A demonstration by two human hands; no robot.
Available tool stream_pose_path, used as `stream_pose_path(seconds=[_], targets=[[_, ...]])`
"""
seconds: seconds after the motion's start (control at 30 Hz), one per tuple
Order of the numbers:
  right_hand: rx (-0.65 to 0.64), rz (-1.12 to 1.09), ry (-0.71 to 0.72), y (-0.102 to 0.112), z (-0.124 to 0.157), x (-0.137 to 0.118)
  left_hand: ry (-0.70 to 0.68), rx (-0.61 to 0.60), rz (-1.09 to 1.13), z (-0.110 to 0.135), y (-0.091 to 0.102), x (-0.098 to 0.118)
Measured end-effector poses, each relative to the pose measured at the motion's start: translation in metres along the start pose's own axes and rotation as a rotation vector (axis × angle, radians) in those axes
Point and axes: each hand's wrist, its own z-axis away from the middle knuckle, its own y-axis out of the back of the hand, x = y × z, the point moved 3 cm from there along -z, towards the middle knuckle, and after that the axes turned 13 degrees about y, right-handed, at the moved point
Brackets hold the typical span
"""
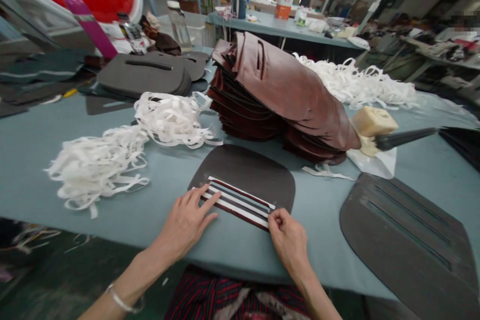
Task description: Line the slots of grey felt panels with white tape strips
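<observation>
- White strips (243, 212) lie between the hands, along a dark panel (249, 166).
- Left hand (187, 215): fingers apart, resting at one end.
- Right hand (288, 232): thumb and forefinger pinched on the opposite end.

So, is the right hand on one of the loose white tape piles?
No, the right hand is at the right end of the white-striped brown piece.
</observation>
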Motion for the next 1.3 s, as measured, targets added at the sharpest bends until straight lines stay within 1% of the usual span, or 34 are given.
stream_pose_path(seconds=[0.1, 0.23, 0.47, 0.57, 0.63, 0.73, 0.8, 0.93, 1.03, 1.17, 1.23, 1.3], targets=[[0.011, 0.017, -0.035, 0.002, -0.002, -0.002, -0.004, -0.024, -0.098, 0.004, -0.001, 0.006], [0.013, 0.029, -0.059, 0.004, -0.004, -0.004, 0.001, -0.019, -0.152, 0.003, -0.001, 0.014], [-0.011, 0.083, -0.081, 0.005, -0.006, -0.006, 0.016, -0.019, -0.097, 0.004, 0.003, 0.020], [-0.038, 0.115, -0.109, 0.006, -0.008, -0.010, 0.041, -0.016, -0.103, 0.004, 0.004, 0.026], [-0.062, 0.141, -0.136, 0.007, -0.009, -0.012, 0.025, -0.015, -0.097, 0.004, 0.001, 0.033], [-0.083, 0.179, -0.157, 0.008, -0.011, -0.014, -0.068, -0.036, -0.054, 0.003, -0.004, 0.046], [-0.085, 0.198, -0.153, 0.008, -0.011, -0.015, -0.106, -0.052, -0.042, 0.002, -0.006, 0.052], [-0.092, 0.228, -0.147, 0.007, -0.011, -0.014, -0.113, -0.060, -0.036, 0.001, -0.004, 0.065], [-0.097, 0.241, -0.139, 0.006, -0.012, -0.013, -0.134, -0.070, -0.009, 0.002, -0.002, 0.081], [-0.101, 0.203, -0.136, 0.006, -0.013, -0.012, -0.091, -0.085, 0.000, 0.005, -0.005, 0.102], [-0.086, 0.176, -0.123, 0.007, -0.013, -0.011, -0.070, -0.089, 0.024, 0.007, -0.008, 0.109], [-0.078, 0.158, -0.090, 0.007, -0.013, -0.011, -0.066, -0.089, 0.044, 0.010, -0.010, 0.110]])
